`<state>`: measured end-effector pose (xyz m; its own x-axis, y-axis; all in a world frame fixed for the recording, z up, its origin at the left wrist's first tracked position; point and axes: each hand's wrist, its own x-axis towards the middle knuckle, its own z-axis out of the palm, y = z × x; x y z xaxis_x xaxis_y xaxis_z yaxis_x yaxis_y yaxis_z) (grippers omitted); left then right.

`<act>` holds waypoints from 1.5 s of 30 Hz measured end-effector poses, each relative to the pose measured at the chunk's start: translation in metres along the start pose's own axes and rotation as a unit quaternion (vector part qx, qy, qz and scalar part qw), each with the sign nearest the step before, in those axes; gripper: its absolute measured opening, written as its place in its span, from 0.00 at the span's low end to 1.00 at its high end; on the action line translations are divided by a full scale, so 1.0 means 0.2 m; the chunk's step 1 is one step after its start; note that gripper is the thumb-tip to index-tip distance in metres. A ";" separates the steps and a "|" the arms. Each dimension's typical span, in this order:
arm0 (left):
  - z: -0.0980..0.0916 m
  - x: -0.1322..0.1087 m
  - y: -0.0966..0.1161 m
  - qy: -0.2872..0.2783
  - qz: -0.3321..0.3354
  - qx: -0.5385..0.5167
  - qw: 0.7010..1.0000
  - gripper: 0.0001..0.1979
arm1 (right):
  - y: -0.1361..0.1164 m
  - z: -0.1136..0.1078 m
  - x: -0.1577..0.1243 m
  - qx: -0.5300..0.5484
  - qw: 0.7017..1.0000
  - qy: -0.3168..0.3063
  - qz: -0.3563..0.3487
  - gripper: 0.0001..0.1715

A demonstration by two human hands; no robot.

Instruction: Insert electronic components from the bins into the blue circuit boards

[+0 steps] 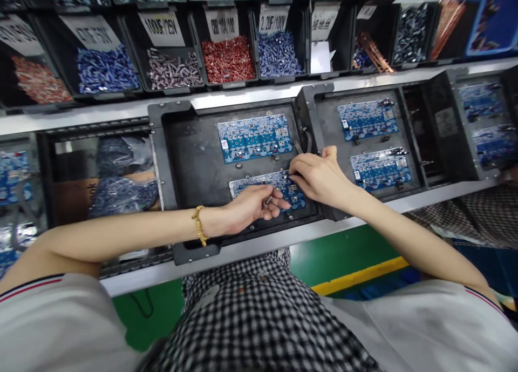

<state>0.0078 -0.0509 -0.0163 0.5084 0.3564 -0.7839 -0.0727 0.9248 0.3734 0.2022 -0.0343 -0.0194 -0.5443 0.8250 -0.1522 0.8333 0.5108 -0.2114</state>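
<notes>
My left hand (259, 204), palm up with curled fingers, cradles a few small electronic components (267, 201). It hovers over the front blue circuit board (298, 199) and hides much of its left and middle. My right hand (318, 176) is closed in a pinch at the upper right part of that same board; whatever lies between its fingertips is too small to make out. Behind it, a second blue circuit board (254, 138) lies flat, covered with small parts. Both boards rest in a black carrier tray (186, 161).
Black bins of blue capacitors (107, 69), red components (229, 59) and other parts line the back. Another carrier tray (410, 123) with two boards stands to the right. On the left, bagged items (123, 194) lie below the rails. A metal rail (259, 237) runs along the front.
</notes>
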 end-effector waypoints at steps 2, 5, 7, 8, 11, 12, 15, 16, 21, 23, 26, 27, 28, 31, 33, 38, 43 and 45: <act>-0.01 0.00 -0.01 -0.007 0.021 0.024 0.999 0.15 | 0.01 0.02 0.01 -0.013 1.000 -0.001 -0.002 0.12; -0.03 0.01 -0.01 -0.009 0.046 0.040 0.998 0.14 | 0.00 0.04 0.01 -0.044 0.999 -0.001 -0.015 0.12; -0.04 0.01 -0.01 -0.005 0.060 0.034 0.998 0.12 | -0.01 0.05 0.01 -0.071 0.997 0.000 -0.028 0.13; -0.03 0.01 -0.01 0.002 0.064 0.031 0.997 0.11 | -0.01 0.05 0.01 -0.084 0.996 0.003 -0.034 0.13; -0.02 0.01 0.01 0.026 0.059 0.025 0.998 0.10 | -0.01 0.07 0.01 -0.114 0.992 0.007 -0.047 0.15; -0.01 0.01 0.02 0.035 0.051 0.021 0.998 0.10 | -0.01 0.07 0.02 -0.118 0.992 0.006 -0.049 0.15; 0.00 0.01 0.03 0.060 0.027 -0.008 0.998 0.13 | 0.00 0.07 0.01 -0.089 0.995 0.003 -0.038 0.15; 0.00 0.01 0.03 0.065 0.024 -0.019 0.997 0.15 | -0.01 0.06 0.01 -0.059 0.998 0.008 -0.028 0.13; 0.01 0.01 0.10 0.057 0.043 -0.059 0.996 0.16 | -0.07 -0.05 0.07 0.141 0.988 0.059 -0.028 0.09; 0.01 0.02 0.17 0.041 0.050 -0.088 0.994 0.15 | -0.07 -0.10 0.15 0.148 0.986 0.067 -0.043 0.09; -0.01 0.04 0.29 0.028 0.058 -0.104 0.993 0.13 | 0.02 -0.13 0.34 0.069 0.994 0.079 -0.018 0.11; -0.03 0.05 0.32 0.030 0.061 -0.093 0.993 0.13 | 0.07 -0.13 0.41 0.038 0.996 0.080 -0.008 0.12; -0.04 0.06 0.35 0.033 0.066 -0.076 0.994 0.12 | 0.12 -0.12 0.47 0.015 0.997 0.075 -0.007 0.12; -0.09 0.09 0.39 0.040 0.088 -0.019 0.995 0.12 | 0.25 -0.09 0.59 -0.017 0.998 0.044 -0.039 0.11; -0.12 0.11 0.41 0.040 0.110 0.010 0.993 0.09 | 0.29 -0.06 0.61 -0.025 0.997 0.039 -0.056 0.12; -0.13 0.14 0.44 0.038 0.130 -0.011 0.991 0.07 | 0.28 -0.04 0.59 -0.048 0.996 0.043 -0.066 0.11; -0.14 0.16 0.45 0.030 0.137 -0.036 0.990 0.10 | 0.28 -0.03 0.60 -0.084 0.993 0.043 -0.064 0.13; -0.15 0.16 0.45 0.030 0.136 -0.041 0.989 0.10 | 0.26 -0.03 0.60 -0.083 0.994 0.047 -0.058 0.14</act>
<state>-0.0075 0.0478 -0.0227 0.4094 0.5981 -0.6890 -0.2701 0.8008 0.5346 0.1820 0.0927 -0.0419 -0.6328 0.7731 -0.0439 0.7741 0.6303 -0.0588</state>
